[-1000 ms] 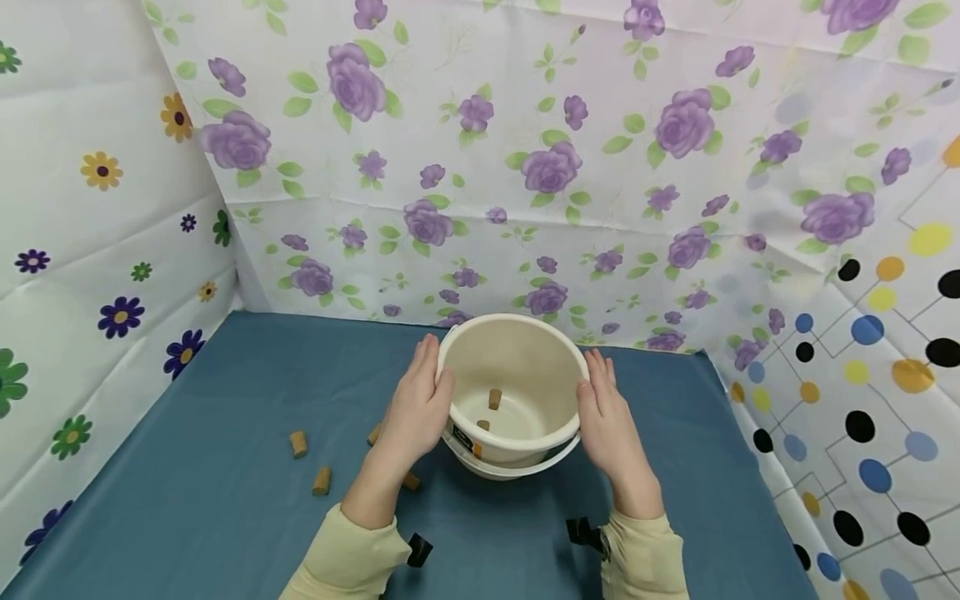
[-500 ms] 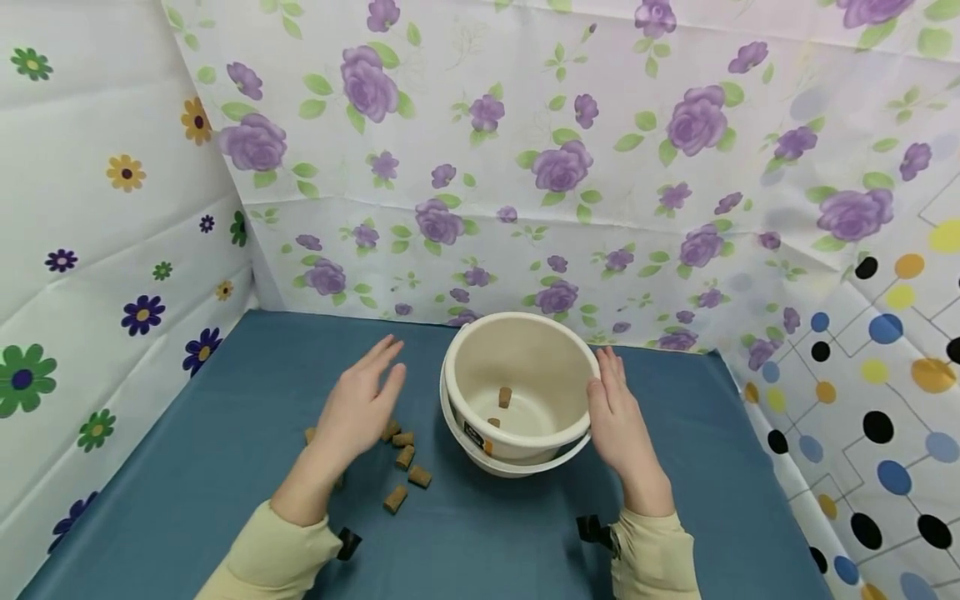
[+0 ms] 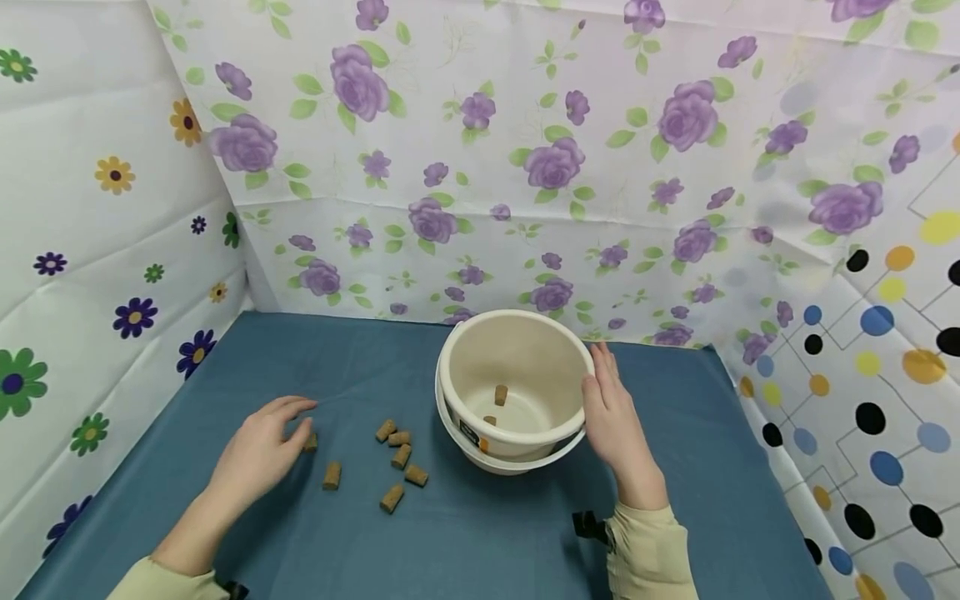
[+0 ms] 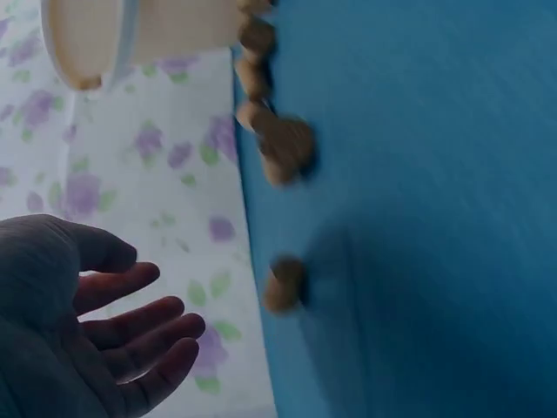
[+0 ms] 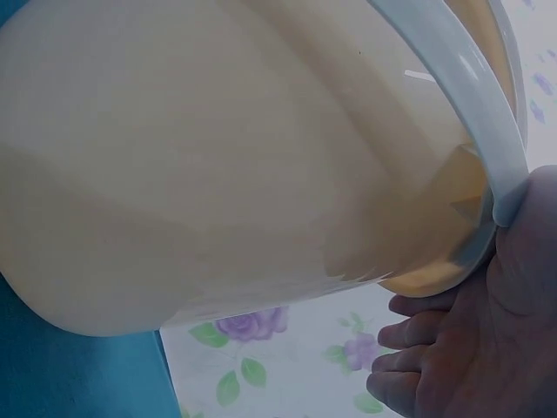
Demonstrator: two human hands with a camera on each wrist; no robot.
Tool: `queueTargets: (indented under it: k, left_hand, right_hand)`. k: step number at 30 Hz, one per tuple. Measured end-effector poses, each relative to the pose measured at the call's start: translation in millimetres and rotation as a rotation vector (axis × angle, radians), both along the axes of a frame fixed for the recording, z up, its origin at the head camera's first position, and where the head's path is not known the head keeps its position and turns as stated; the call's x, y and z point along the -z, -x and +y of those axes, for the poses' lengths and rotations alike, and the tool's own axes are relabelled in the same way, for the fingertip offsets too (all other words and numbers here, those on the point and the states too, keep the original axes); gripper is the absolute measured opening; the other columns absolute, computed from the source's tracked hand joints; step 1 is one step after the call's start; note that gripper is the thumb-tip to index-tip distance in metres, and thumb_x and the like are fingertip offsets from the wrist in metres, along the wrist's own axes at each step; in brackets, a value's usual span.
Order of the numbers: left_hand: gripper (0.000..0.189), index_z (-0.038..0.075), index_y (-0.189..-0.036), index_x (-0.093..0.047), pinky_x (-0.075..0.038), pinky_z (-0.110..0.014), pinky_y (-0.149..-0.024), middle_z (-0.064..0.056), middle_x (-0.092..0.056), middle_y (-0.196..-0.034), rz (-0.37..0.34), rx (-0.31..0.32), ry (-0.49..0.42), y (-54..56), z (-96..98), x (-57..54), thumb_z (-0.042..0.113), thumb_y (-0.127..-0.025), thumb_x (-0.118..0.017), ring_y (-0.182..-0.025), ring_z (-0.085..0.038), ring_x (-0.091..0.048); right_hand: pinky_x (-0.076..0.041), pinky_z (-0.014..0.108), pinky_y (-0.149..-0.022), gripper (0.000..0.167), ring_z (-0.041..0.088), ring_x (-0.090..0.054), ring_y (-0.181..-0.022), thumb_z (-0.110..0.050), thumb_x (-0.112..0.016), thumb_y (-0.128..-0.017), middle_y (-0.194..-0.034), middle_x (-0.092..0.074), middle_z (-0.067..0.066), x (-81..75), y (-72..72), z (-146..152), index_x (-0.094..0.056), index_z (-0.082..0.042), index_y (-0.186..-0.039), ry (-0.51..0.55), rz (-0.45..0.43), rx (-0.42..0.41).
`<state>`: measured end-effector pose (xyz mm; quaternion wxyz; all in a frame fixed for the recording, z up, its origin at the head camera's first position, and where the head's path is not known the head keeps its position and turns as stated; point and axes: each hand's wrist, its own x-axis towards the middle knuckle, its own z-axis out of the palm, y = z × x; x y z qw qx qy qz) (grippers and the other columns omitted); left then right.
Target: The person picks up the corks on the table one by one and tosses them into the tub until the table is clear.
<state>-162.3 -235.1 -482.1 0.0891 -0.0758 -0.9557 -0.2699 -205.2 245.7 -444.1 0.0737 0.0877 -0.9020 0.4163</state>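
Note:
A cream plastic bucket (image 3: 517, 321) stands upright on the blue cloth, its white handle (image 3: 510, 468) lowered along the front. Inside it two corks (image 3: 501, 395) show, one partly hidden by the rim. My right hand (image 3: 621, 429) rests against the bucket's right side, fingers straight; the right wrist view has its palm at the rim and handle (image 5: 470, 87). Over the left of the cloth, my left hand (image 3: 258, 450) hovers with relaxed, spread fingers and holds nothing. A cork (image 3: 311, 442) lies just beside its thumb, and another cork (image 3: 332, 476) sits a little to the right.
Several more corks (image 3: 401, 456) lie loose between the left hand and the bucket. Floral sheets (image 3: 450, 167) hang behind and at the left of the blue-covered table (image 3: 480, 542). A dotted sheet (image 3: 862, 467) borders the right.
My left hand has left the bucket's left side and moved left and nearer, uncovering several corks. My right hand has stayed at the bucket's right side.

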Motion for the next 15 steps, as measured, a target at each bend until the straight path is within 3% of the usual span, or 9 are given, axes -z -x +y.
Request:
queueTargets:
  k: [1, 4, 8, 11, 15]
  left_hand:
    - [0.031, 0.0, -0.134, -0.072, -0.044, -0.034, -0.052, -0.027, -0.063, -0.14, -0.015, -0.003, 0.01, -0.5, -5.6, 1.8, 0.008, -0.104, -0.067, -0.064, -0.016, -0.062]
    - [0.033, -0.002, -0.131, -0.073, -0.052, -0.041, -0.057, -0.029, -0.063, -0.136, -0.016, 0.021, 0.057, -0.6, -20.2, 7.0, -0.003, -0.098, -0.071, -0.075, -0.029, -0.067]
    - [0.038, -0.002, -0.126, -0.075, -0.059, -0.055, -0.078, -0.026, -0.066, -0.129, 0.029, 0.097, 0.148, 0.8, -31.4, 10.9, -0.012, -0.09, -0.076, -0.109, -0.045, -0.068]
    - [0.039, 0.0, -0.124, -0.077, -0.06, -0.056, -0.082, -0.022, -0.068, -0.124, 0.061, 0.159, 0.204, 1.8, -34.5, 13.0, -0.011, -0.087, -0.08, -0.109, -0.043, -0.069]
    - [0.039, 0.002, -0.121, -0.078, -0.06, -0.05, -0.075, -0.018, -0.07, -0.119, 0.113, 0.23, 0.242, 2.6, -34.8, 16.6, -0.007, -0.084, -0.086, -0.101, -0.037, -0.071]
  right_hand:
    - [-0.008, 0.064, -0.128, 0.061, 0.033, 0.002, -0.164, -0.033, -0.028, -0.119, -0.179, -0.002, 0.009, -0.4, 0.3, -0.5, -0.014, -0.005, -0.172, -0.001, 0.0, 0.001]
    - [-0.009, 0.064, -0.128, 0.061, 0.033, 0.001, -0.165, -0.033, -0.028, -0.119, -0.179, -0.003, 0.009, -1.4, 0.6, -1.4, -0.015, -0.005, -0.172, -0.003, -0.004, 0.008]
    - [-0.01, 0.064, -0.128, 0.061, 0.032, 0.0, -0.165, -0.035, -0.027, -0.119, -0.179, -0.003, 0.008, -2.9, 0.3, -1.6, -0.015, -0.007, -0.172, -0.008, -0.009, 0.017]
    - [-0.012, 0.064, -0.128, 0.061, 0.034, -0.002, -0.164, -0.035, -0.027, -0.119, -0.179, -0.003, 0.007, -3.3, -0.4, -1.6, -0.015, -0.008, -0.172, -0.008, -0.011, 0.018]
    - [-0.016, 0.065, -0.127, 0.061, 0.037, -0.008, -0.164, -0.035, -0.027, -0.119, -0.179, -0.004, 0.007, -3.1, -1.5, -2.3, -0.015, -0.01, -0.173, -0.009, -0.019, 0.019]
